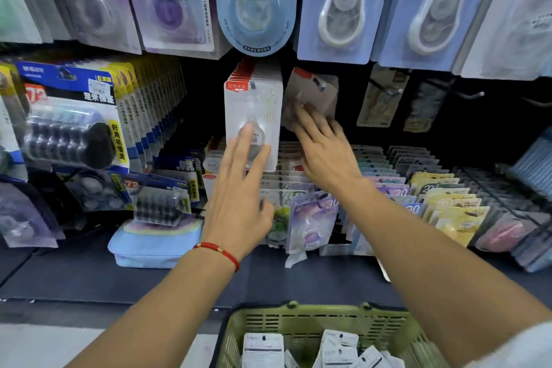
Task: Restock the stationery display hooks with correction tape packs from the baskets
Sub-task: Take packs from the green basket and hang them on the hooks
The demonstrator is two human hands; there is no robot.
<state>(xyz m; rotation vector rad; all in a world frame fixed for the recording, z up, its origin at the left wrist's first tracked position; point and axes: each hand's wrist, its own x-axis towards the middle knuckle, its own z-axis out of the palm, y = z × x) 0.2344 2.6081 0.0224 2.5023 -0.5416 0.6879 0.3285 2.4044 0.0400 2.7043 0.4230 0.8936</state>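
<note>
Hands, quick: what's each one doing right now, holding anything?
Left hand: open, straight fingers against the front white pack on its hook.
Right hand: blurred, fingers on the brown pack; cannot tell if it has a grip.

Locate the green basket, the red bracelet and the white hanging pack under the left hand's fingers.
green basket (298, 312), head view, back rim.
red bracelet (219, 250), head view, cord on the left wrist.
white hanging pack (254, 104), head view, front face.

Basket below shelf; packs hang above, perhaps hooked.
</note>
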